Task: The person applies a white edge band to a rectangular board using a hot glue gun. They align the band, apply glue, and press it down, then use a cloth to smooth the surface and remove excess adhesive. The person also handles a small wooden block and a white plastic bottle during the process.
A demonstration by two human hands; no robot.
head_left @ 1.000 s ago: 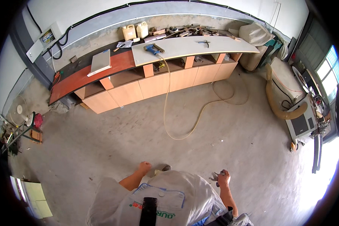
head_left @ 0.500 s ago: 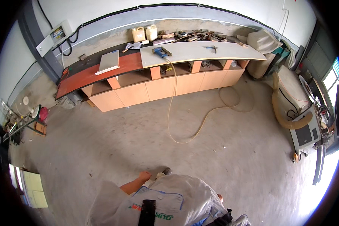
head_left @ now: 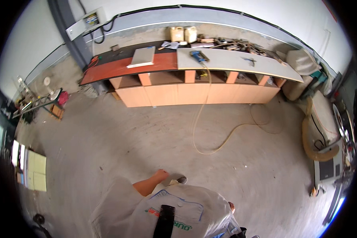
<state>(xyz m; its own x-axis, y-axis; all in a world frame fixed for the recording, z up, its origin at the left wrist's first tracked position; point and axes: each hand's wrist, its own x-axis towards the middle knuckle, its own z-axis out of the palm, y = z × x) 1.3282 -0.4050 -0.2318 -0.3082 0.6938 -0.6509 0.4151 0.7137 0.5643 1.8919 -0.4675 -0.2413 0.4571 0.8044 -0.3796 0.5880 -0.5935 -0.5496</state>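
My left hand (head_left: 161,173) hangs in front of my body, above the concrete floor, with its fingers loosely curled in. Nothing shows in it. Only a sliver of my right hand (head_left: 231,206) peeks out beside my grey shirt; its fingers are hidden. Both hands are well away from the long workbench (head_left: 178,95). On the bench's pale board (head_left: 230,58) lies a blue nail gun (head_left: 198,56), joined to a yellowish air hose (head_left: 195,133) that loops down onto the floor. A small dark tool (head_left: 250,61) rests farther right on that board.
A white panel (head_left: 142,56) lies on the bench's red top (head_left: 107,70). Behind stand two jugs (head_left: 177,34) and a heap of scraps. At right is a grey machine (head_left: 327,169) with a thick tan hose (head_left: 308,137); at left, a green metal stand (head_left: 43,104).
My view has turned to the left, so the bench and hose sit farther right in the picture. My left forearm now reaches slightly farther forward.
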